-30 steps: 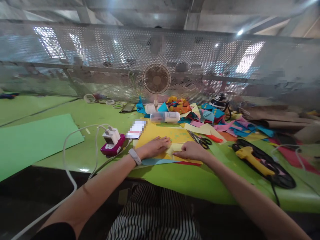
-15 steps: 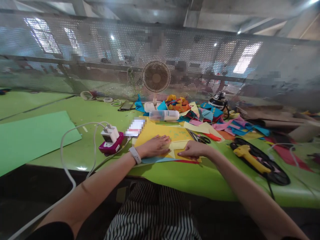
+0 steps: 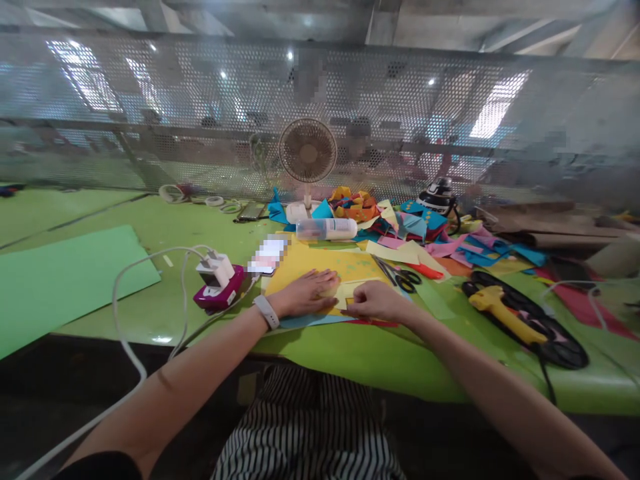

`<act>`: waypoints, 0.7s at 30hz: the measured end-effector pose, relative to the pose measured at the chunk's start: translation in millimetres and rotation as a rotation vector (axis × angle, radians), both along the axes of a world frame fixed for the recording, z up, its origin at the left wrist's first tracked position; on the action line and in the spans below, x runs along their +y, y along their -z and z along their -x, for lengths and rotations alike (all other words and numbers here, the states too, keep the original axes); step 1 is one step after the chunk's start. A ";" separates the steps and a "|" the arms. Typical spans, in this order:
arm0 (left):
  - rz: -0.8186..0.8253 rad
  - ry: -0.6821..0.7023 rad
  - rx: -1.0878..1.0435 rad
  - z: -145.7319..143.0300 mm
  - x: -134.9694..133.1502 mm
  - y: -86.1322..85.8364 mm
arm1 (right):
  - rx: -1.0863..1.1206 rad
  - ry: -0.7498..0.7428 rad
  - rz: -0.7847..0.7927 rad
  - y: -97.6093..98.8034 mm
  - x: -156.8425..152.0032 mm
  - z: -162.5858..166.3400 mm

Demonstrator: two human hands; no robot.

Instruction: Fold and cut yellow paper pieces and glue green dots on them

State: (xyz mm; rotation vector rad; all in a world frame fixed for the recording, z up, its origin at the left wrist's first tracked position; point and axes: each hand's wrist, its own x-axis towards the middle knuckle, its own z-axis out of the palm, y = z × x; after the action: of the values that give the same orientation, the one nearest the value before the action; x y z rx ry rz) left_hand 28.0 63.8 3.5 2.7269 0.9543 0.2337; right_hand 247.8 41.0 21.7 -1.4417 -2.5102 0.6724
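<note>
Presumably for steadiness, the left hand lies, fingers extended, on flat yellow paper. The right hand curls, its grip indiscernible.

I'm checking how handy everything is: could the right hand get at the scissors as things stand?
Probably yes: the scissors lie close beyond the right hand, with nothing upright seen between. It would likely just have to lift off the yellow paper.

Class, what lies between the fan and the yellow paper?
In the head view, a white bottle lies on its side between the fan and the yellow paper.
</note>
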 end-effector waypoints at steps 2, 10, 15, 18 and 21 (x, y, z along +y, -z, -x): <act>-0.005 0.004 0.002 -0.1 0.3 0.7 | 0.039 0.015 -0.032 -0.3 -0.3 0.7; 0.004 -0.007 -0.006 0.8 -0.1 0.0 | 0.064 0.034 0.302 -3.6 7.9 -14.6; 0.008 -0.002 0.000 1.3 -1.9 -2.6 | 0.047 0.040 0.432 -3.7 10.5 -10.9; 0.002 -0.006 0.009 0.3 -2.7 -3.8 | 0.029 0.038 0.431 -5.8 9.6 -4.7; -0.002 -0.004 0.020 -0.3 -3.6 -5.3 | 0.000 0.038 0.388 -7.2 7.9 -0.7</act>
State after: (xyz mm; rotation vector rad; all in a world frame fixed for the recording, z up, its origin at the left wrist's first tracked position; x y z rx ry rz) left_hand 28.3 60.2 8.8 2.7345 0.9648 0.2089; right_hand 248.4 48.9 28.9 -1.5964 -2.4376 1.2040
